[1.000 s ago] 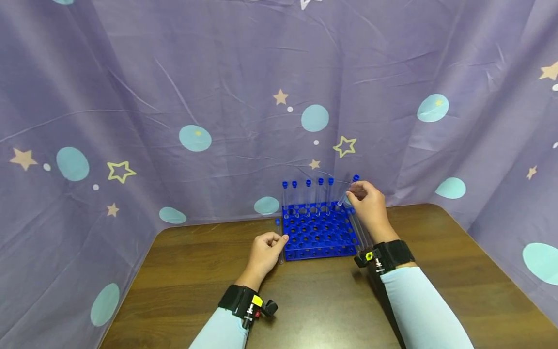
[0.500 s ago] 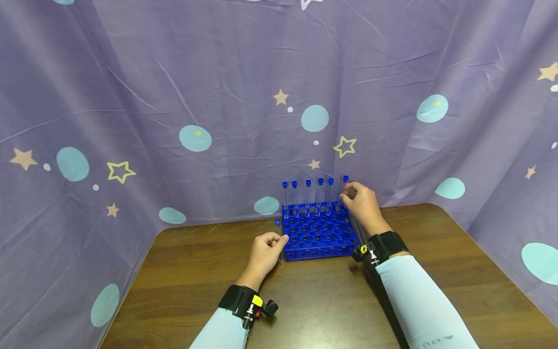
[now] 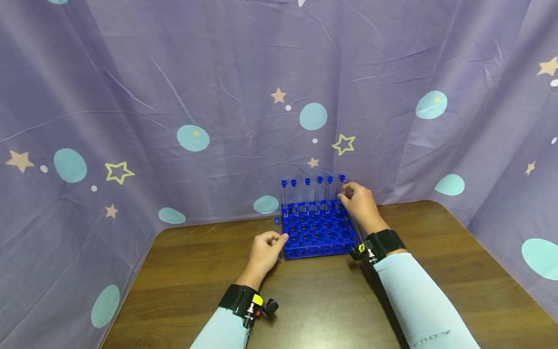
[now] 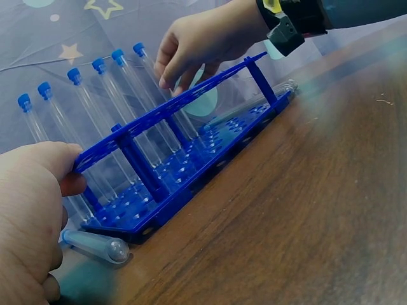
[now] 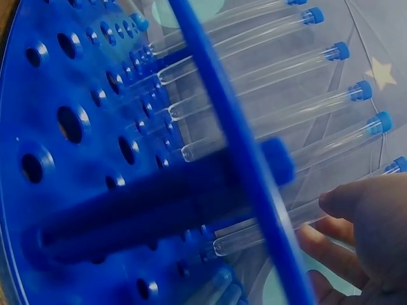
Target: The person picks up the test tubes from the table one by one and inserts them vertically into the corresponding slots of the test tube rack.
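Six capped tubes stand in the back row of the blue rack, at 12 o'clock from the person on the brown table. Right hand sits at the rack's 1 o'clock corner, fingertips pinching the sixth tube just below its blue cap; right wrist view shows the tube's round bottom already through the top plate, near a lower-plate hole, but I can't tell if it's fully seated. Left hand is at the rack's 8 o'clock corner, fingers curled, thumb tip against the top plate edge, bracing it; left wrist view confirms contact. Hands are well apart, one at each side of the rack. Spare tubes lie flat: one loose tube just beside the rack's left edge under the left hand, more spare tubes along the right edge. Risks, as I judge them: a tube tilted off vertical could miss the lower hole and jam or lean on its neighbour; pushing down hard with only a thumb brace could skid or tip the light rack; the right wrist could nudge the loose tubes and roll them. Right forearm comes in from 5 o'clock, wrist raised, fingers pointing down-left; left forearm from 7 o'clock, hand low on the table.
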Tool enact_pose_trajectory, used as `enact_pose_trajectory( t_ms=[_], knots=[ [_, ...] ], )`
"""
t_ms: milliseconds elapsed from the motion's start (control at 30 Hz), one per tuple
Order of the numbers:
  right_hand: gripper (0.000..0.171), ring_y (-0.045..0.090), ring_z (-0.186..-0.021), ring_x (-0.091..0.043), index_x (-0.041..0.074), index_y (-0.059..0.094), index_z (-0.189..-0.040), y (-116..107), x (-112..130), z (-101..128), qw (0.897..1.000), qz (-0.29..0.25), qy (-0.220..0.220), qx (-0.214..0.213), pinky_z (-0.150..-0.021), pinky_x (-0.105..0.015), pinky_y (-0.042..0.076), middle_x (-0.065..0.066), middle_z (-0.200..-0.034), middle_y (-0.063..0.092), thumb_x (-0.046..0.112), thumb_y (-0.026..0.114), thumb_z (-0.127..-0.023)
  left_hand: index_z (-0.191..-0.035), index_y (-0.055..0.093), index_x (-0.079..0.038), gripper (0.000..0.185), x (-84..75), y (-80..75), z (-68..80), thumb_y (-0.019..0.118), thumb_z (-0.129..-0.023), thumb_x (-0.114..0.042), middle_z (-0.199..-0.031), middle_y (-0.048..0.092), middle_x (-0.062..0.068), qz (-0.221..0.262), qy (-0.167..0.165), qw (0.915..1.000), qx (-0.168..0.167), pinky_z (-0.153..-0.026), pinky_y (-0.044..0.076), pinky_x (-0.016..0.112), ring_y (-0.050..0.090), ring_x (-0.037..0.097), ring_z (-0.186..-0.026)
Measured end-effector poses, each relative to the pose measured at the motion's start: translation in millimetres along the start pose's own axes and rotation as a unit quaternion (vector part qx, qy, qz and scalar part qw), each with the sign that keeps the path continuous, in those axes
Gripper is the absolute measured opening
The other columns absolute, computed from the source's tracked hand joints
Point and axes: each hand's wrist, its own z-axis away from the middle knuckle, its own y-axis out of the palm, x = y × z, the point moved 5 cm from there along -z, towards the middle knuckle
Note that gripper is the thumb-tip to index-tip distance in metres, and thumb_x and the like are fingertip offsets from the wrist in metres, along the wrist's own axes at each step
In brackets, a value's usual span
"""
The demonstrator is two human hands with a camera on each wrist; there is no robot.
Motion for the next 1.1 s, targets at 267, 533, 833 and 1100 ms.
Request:
enact_pose_trajectory(
  t_ms=[267, 533, 833, 1100],
  knots=[
    [0.024, 0.082, -0.101, -0.041, -0.003, 0.077, -0.123, 1, -1, 1, 1.000, 0.003, -0.008, -0.005, -0.091, -0.056, 0.065, -0.024, -0.115, 0.083, 0.012, 0.081, -0.104, -0.082, 0.080, -0.004, 0.033, 2.7, 0.1, 0.7, 0.084, -0.104, -0.028, -0.058, 0.055, -0.012, -0.003, 0.001, 1.0000, -0.001, -0.061, 0.046, 0.025, 0.058, 0.008, -0.050],
    [0.029, 0.082, -0.102, -0.042, -0.005, 0.080, -0.127, -1, 1, 1, 1.000, 0.012, -0.012, 0.001, -0.090, -0.057, 0.065, -0.024, -0.115, 0.084, 0.010, 0.083, -0.103, -0.082, 0.080, -0.005, 0.034, 2.4, 0.2, -0.1, 0.084, -0.105, -0.031, -0.057, 0.055, -0.013, -0.007, 0.006, 1.0000, 0.002, -0.061, 0.047, 0.026, 0.059, 0.008, -0.049],
    [0.027, 0.083, -0.100, -0.040, -0.004, 0.081, -0.124, -7, -3, 6, 1.000, -0.006, 0.001, -0.009, -0.091, -0.057, 0.065, -0.022, -0.111, 0.085, 0.010, 0.082, -0.101, -0.080, 0.080, -0.006, 0.033, 0.7, 0.2, -2.3, 0.085, -0.104, -0.028, -0.060, 0.055, -0.011, -0.008, 0.010, 0.9999, -0.002, -0.062, 0.043, 0.025, 0.053, 0.005, -0.054],
    [0.032, 0.079, -0.110, -0.045, -0.003, 0.082, -0.120, -12, -12, 24, 0.994, 0.012, 0.084, 0.070, -0.098, -0.061, 0.062, -0.025, -0.120, 0.083, 0.025, 0.074, -0.108, -0.083, 0.080, -0.005, 0.033, 2.8, -0.1, -0.9, 0.084, -0.105, -0.029, -0.057, 0.055, -0.012, 0.002, 0.004, 1.0000, 0.004, -0.062, 0.048, 0.026, 0.059, 0.009, -0.049]
  ],
)
